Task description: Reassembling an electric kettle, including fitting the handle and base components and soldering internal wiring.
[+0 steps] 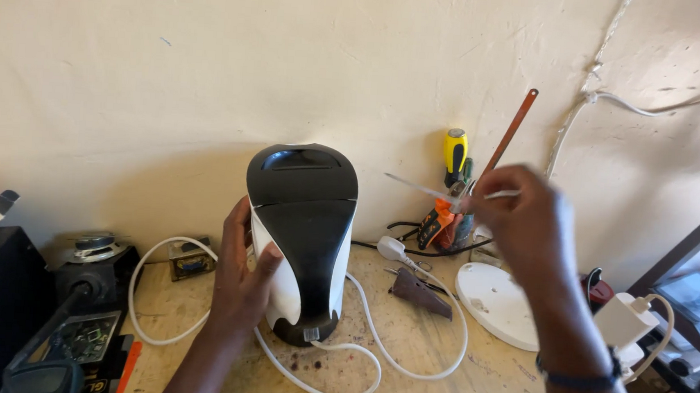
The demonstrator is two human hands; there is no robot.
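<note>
Item: black-and-white appliance housing (302, 234), upright at the middle of the workbench (405, 348), near its back edge. Rigid plastic, probably light and smooth; best gripped at the waist. Left hand (241, 283) wraps its side, fingers closed on it. Right hand (524, 225) is raised, fingers pinched on a thin tool (424, 189). White cord (355, 361) loops from the base. White round disc (500, 301) toward the right edge. No containers visible.

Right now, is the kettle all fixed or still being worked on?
Still being worked on. Done: the round white base is off, lying on the wooden bench. In hand: the left hand steadies the black-and-white kettle, the right hand holds a thin tool. Left: the base isn't back on.
</note>
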